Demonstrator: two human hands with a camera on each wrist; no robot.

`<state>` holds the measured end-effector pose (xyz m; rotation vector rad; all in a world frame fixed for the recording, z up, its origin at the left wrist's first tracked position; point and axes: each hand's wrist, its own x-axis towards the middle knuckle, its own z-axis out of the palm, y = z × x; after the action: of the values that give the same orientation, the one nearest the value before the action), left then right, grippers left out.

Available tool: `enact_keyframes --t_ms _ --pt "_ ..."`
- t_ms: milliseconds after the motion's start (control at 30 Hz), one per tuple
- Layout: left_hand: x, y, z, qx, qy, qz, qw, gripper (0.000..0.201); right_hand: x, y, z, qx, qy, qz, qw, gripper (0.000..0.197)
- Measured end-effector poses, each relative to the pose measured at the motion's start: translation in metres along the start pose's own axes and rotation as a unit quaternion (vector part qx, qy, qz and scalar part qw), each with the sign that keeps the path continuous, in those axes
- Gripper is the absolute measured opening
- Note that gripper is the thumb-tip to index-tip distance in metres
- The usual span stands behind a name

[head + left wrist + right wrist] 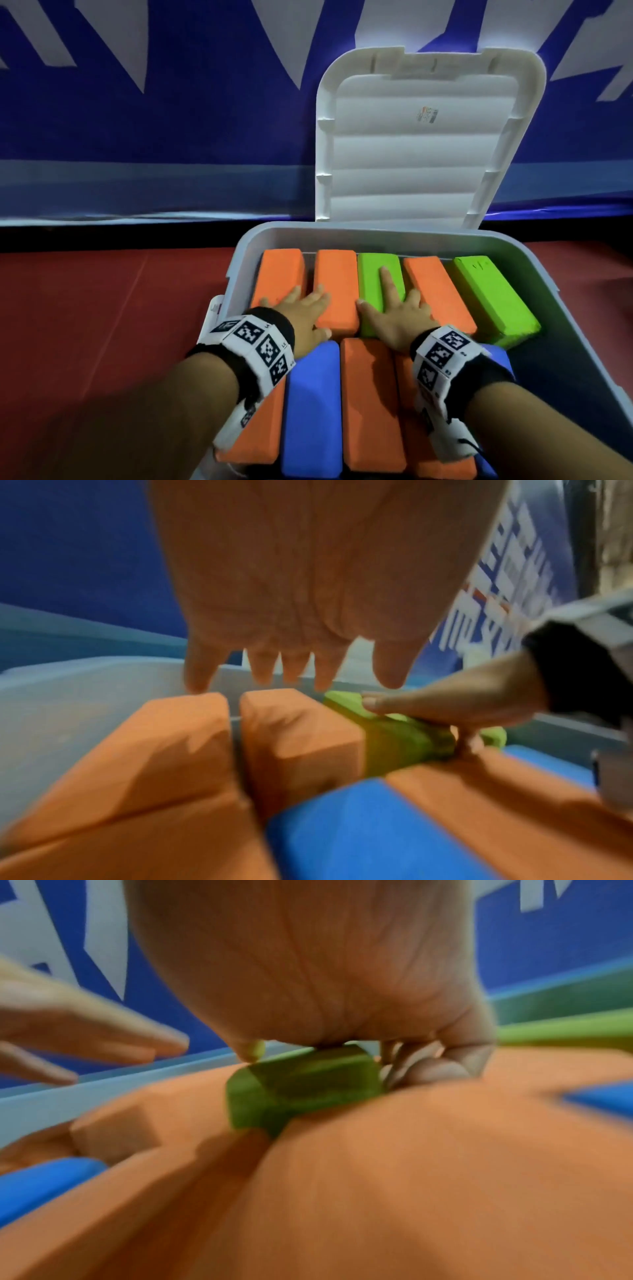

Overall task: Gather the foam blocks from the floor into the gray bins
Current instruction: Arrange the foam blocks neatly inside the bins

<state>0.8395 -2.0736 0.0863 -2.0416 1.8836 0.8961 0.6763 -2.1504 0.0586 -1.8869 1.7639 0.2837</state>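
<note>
A gray bin [376, 230] stands on the floor with its white lid [411, 154] tipped up behind it, and it holds several orange, green and blue foam blocks. My left hand [301, 308] lies spread with straight fingers over two orange blocks [279, 274] in the back row; the left wrist view shows those fingers [296, 666] just above them. My right hand [397, 315] grips the middle green block [373, 274]: index finger along its top, thumb on its left side, other fingers curled down its right side [428, 1066]. The same green block [301, 1093] is blurred in the right wrist view.
A second green block [493, 298] leans at the bin's right end. A blue block [311, 411] and more orange blocks [370, 404] fill the front row. Red floor [102, 325] spreads to the left; a blue and white banner wall [171, 102] stands behind.
</note>
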Motion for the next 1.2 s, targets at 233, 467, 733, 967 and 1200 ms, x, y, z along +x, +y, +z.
enact_keyframes --t_ms 233,467,733,967,1200 --pt "0.013 -0.001 0.017 0.013 0.011 -0.002 1.000 0.085 0.014 0.005 -0.008 0.075 -0.100 0.012 0.992 0.075" --pt "0.017 0.004 0.034 0.049 0.011 -0.022 0.998 0.118 0.007 0.008 -0.018 -0.093 -0.034 -0.048 0.994 0.076" --pt "0.017 0.002 0.032 0.065 -0.009 0.000 0.998 0.125 0.005 0.062 -0.049 -0.121 0.024 0.034 0.992 0.073" --pt "0.022 -0.001 0.035 0.068 -0.014 0.007 0.998 0.126 0.036 0.048 -0.043 -0.043 0.105 0.026 0.993 0.063" --pt "0.022 0.002 0.032 0.067 -0.021 0.003 0.998 0.127 0.022 0.067 -0.041 -0.036 -0.086 0.025 0.995 0.079"
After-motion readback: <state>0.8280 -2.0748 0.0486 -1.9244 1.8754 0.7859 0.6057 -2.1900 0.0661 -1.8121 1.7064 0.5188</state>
